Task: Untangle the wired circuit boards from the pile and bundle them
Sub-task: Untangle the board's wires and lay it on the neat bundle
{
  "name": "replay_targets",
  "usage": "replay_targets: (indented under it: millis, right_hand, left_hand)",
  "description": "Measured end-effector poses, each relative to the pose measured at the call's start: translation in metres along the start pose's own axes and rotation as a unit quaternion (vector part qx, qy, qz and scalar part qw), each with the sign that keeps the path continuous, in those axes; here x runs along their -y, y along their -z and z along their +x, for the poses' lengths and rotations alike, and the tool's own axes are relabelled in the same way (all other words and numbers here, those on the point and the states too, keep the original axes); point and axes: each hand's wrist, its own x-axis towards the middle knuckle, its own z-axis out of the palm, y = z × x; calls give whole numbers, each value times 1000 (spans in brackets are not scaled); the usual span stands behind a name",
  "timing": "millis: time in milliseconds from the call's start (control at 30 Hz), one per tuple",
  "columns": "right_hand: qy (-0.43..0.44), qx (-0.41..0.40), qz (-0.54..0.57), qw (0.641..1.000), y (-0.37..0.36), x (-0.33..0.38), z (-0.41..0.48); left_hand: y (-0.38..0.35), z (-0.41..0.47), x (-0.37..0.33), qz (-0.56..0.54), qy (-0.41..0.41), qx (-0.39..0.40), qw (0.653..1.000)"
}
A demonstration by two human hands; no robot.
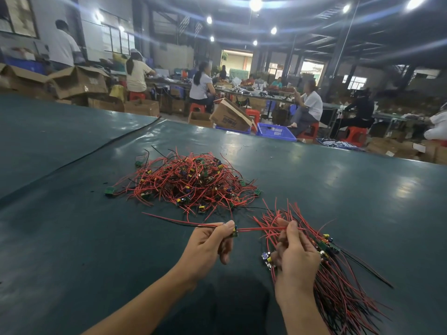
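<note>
Pinching a single small circuit board (235, 232) between thumb and forefinger, the left hand (208, 245) sits at lower centre of the frame, its other fingers curled loosely under. Red and black wires (174, 220) run from that board out to the left, and a red wire (261, 228) stretches right to the right hand (294, 252). That hand is clenched round the bundle (338, 291) at lower right. Its wires fan up past the fingers and down toward the bottom edge, which cuts them off. Most boards in the bundle are hidden behind the hand; a few peek out at either side. The right thumb seems to hold the stretched wire against the bundle, though the tangle makes this hard to read. The pile (191, 182) lies at frame centre on the dark green table (72, 238), apart from both hands. Seated people (310, 105) across the upper background are blurred.
</note>
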Motion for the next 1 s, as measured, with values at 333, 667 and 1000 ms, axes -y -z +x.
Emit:
replay_targets:
  millis: [333, 667, 1000]
  right_hand:
    - [8, 80, -104, 991, -17, -14, -26]
    - [30, 40, -100, 994, -15, -10, -19]
    - [42, -26, -27, 998, 2, -1, -1]
  left_hand:
    - [1, 1, 4, -36, 33, 21, 999]
    - [-1, 1, 2, -3, 44, 49, 998]
    - [5, 2, -2, -2, 42, 68, 997]
